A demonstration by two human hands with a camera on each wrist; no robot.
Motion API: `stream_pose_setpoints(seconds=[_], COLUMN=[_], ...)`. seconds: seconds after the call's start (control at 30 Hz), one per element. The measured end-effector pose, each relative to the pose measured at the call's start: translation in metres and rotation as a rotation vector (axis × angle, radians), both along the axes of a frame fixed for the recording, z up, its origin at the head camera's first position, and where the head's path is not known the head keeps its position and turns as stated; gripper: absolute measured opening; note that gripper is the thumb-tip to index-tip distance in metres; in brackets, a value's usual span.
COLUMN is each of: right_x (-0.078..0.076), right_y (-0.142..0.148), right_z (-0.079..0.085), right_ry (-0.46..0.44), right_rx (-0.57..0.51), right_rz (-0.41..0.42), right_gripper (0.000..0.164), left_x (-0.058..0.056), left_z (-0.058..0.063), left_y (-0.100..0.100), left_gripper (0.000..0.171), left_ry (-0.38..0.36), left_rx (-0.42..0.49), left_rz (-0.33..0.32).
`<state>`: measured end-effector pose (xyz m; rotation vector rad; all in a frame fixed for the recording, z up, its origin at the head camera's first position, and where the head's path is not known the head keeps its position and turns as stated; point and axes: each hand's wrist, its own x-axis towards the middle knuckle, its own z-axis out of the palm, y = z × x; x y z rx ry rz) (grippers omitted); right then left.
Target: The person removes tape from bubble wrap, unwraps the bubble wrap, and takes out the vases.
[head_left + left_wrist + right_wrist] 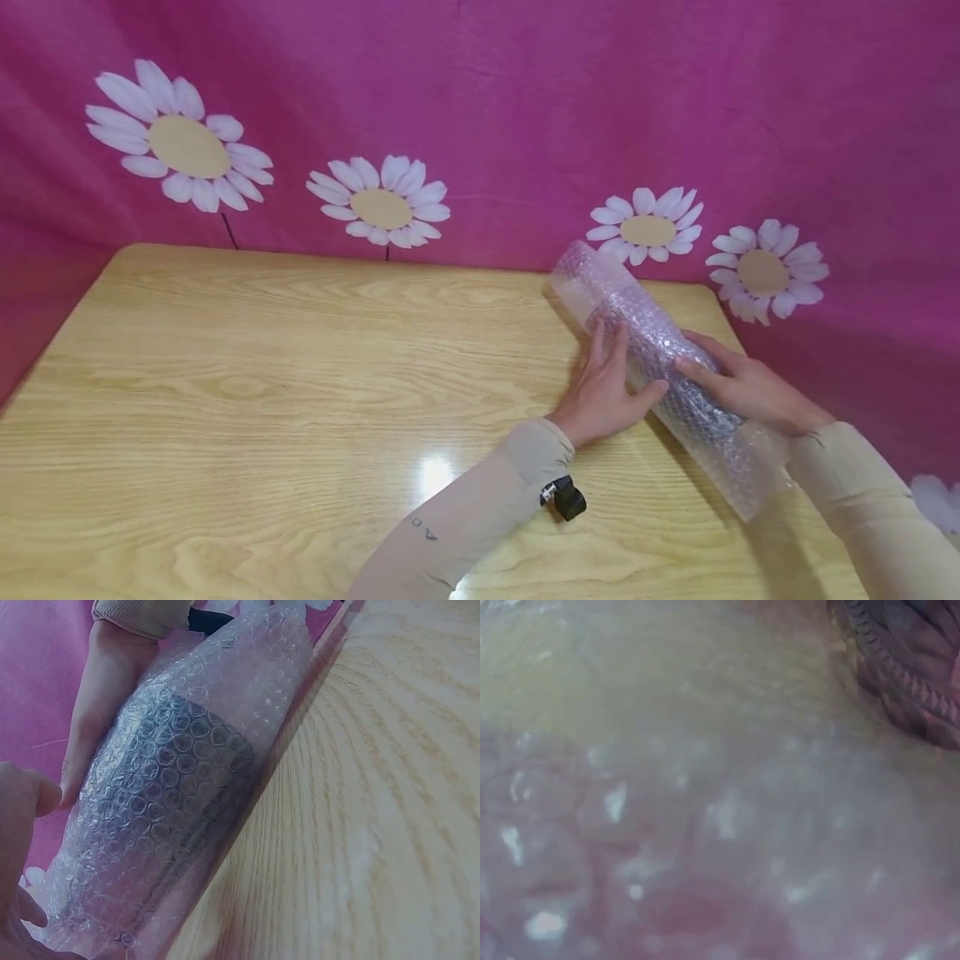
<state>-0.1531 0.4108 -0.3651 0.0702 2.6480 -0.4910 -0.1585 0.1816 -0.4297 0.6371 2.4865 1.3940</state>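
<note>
A long roll of bubble wrap (645,333) lies slantwise at the right of the table, with a dark object showing through it. In the left wrist view the dark shape (180,765) sits inside the clear bubbles; its kind is hidden. My left hand (606,392) touches the roll's near left side, fingers spread and thumb apart. Against the roll's right side rests my right hand (757,392), its fingers fairly straight and its thumb on top. Close, blurred bubble wrap (690,825) fills the right wrist view, beside a dark ribbed thing (915,667).
The wood-grain table (262,400) spreads out to the left. Behind it hangs a magenta cloth (517,125) with white daisies. The roll's far end reaches the table's back edge. A small black clip (568,498) is at my left sleeve.
</note>
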Motion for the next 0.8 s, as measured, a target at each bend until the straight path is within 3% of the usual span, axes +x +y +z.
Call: stream_pose_setpoints(seconds=[0.5,0.8], right_x=[0.01,0.011], right_y=[-0.002,-0.011], right_z=[0.008,0.006], right_ry=[-0.052,-0.064], right_rx=[-0.089,-0.169], right_rz=[-0.03,-0.04], right_gripper=[0.088,0.086], left_x=[0.003,0.004], left_z=[0.001,0.003], left_y=[0.004,0.003], left_gripper=[0.1,0.101], left_ry=[0.023,0.039], left_rx=[0.037,0.009], left_rz=[0.004,0.06])
